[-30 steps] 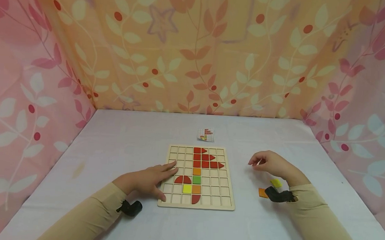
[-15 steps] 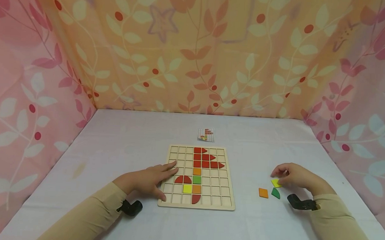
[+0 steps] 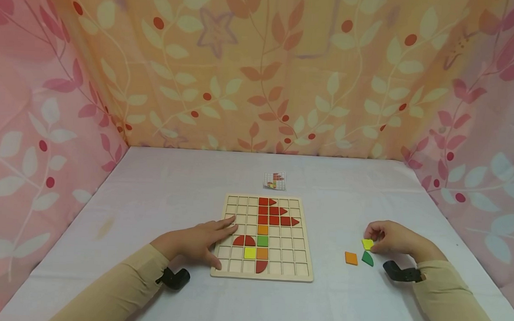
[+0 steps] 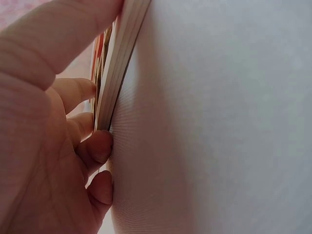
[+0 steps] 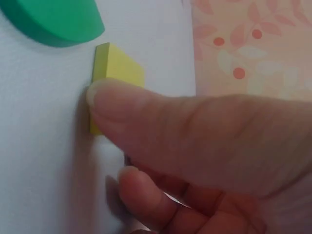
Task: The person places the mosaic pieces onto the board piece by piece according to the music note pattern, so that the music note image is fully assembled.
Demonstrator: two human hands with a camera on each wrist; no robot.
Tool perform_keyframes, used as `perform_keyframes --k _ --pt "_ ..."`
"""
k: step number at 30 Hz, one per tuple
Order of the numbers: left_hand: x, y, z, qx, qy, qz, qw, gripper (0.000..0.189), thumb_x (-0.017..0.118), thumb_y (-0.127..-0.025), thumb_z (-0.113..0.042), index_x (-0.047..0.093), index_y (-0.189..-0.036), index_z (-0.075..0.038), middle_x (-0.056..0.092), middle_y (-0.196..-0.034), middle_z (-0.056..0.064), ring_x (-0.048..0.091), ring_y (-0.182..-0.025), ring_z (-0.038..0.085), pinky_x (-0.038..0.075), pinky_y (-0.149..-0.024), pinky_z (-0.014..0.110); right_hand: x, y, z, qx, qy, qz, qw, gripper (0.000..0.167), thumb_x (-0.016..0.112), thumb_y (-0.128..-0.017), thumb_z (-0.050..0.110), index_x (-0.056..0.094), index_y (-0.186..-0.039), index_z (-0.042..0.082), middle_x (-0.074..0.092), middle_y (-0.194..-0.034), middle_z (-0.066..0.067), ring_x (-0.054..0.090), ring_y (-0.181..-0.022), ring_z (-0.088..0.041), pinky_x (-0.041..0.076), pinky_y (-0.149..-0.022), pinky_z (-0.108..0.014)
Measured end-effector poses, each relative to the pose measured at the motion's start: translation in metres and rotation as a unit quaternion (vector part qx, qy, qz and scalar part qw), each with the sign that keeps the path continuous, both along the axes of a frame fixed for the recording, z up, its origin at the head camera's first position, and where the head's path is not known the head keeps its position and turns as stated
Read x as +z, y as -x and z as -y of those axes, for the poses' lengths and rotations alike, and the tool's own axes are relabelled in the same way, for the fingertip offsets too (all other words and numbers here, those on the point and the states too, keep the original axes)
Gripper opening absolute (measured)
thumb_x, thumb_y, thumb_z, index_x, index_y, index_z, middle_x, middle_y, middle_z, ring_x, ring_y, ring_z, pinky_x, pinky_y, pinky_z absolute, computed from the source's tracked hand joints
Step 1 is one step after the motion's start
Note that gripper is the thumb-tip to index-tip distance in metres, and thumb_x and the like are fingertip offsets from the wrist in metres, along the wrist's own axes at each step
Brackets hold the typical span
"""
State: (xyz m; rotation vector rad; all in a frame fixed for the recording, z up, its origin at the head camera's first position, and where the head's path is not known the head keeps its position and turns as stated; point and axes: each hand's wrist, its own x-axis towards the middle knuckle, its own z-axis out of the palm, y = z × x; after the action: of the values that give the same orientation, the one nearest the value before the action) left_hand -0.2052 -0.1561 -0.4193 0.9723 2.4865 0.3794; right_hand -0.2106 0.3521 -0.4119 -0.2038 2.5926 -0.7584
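Note:
My right hand [image 3: 389,238] pinches a yellow square tile [image 3: 367,244] at the right of the table. The thumb lies across the tile's near side in the right wrist view, where part of the yellow tile [image 5: 119,68] shows above it. Close by are a green quarter-round tile [image 3: 367,258] and an orange square tile [image 3: 351,258]. My left hand [image 3: 202,239] rests with spread fingers on the left edge of a wooden grid board [image 3: 287,255]. Red, orange, green and yellow tiles sit in some of its cells. Seen from the left wrist, fingertips touch the board's side [image 4: 119,68].
A small printed card [image 3: 275,180] with a coloured grid pattern lies beyond the board. White cloth [image 3: 174,176] covers the table, and floral curtains [image 3: 260,74] stand at the back and both sides.
My right hand has moved right and toward me, from beside the board to the loose tiles, and has taken hold of the yellow tile. The left hand has stayed on the board.

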Motion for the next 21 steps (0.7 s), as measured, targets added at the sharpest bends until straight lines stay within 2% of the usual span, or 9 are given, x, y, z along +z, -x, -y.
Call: perform_keyframes --k 5,12,18,21 --pt "-0.001 0.000 0.001 -0.002 0.001 -0.001 1.0000 0.099 0.065 -0.069 -0.061 0.017 -0.147 -0.024 0.000 -0.154 -0.003 0.012 -0.138 0.030 0.018 -0.106 0.052 0.001 0.002 0.002 -0.002 0.012 0.004 0.9999 0.018 0.076 -0.072 0.012 0.060 -0.082 0.010 0.052 -0.071 -0.004 0.047 -0.072 -0.020 0.039 -0.063 -0.032" --pt "-0.001 0.001 0.000 0.000 0.002 0.000 1.0000 0.099 0.065 -0.069 -0.062 0.016 -0.147 -0.026 0.000 -0.154 -0.004 0.013 -0.138 0.030 0.020 -0.105 0.052 0.010 0.008 0.014 -0.002 0.053 0.019 0.9984 0.015 0.071 -0.077 0.015 0.059 -0.080 0.007 0.052 -0.067 -0.004 0.048 -0.068 -0.020 0.040 -0.058 -0.030" --pt "-0.002 0.001 0.000 -0.003 0.002 -0.001 1.0000 0.099 0.065 -0.069 -0.061 0.015 -0.147 -0.026 0.000 -0.154 -0.004 0.012 -0.138 0.030 0.019 -0.106 0.052 0.021 0.018 0.042 0.026 0.095 0.010 0.9951 0.012 0.067 -0.081 0.011 0.058 -0.082 0.003 0.054 -0.067 -0.006 0.051 -0.064 -0.021 0.047 -0.059 -0.033" --pt "-0.002 0.001 0.001 -0.006 0.001 -0.003 1.0000 0.098 0.065 -0.070 -0.060 0.016 -0.147 -0.026 0.000 -0.154 -0.004 0.013 -0.138 0.030 0.019 -0.106 0.052 0.023 0.022 0.063 0.040 0.098 -0.004 0.9943 0.008 0.065 -0.082 0.008 0.059 -0.082 0.004 0.056 -0.067 -0.006 0.053 -0.065 -0.021 0.048 -0.060 -0.035"
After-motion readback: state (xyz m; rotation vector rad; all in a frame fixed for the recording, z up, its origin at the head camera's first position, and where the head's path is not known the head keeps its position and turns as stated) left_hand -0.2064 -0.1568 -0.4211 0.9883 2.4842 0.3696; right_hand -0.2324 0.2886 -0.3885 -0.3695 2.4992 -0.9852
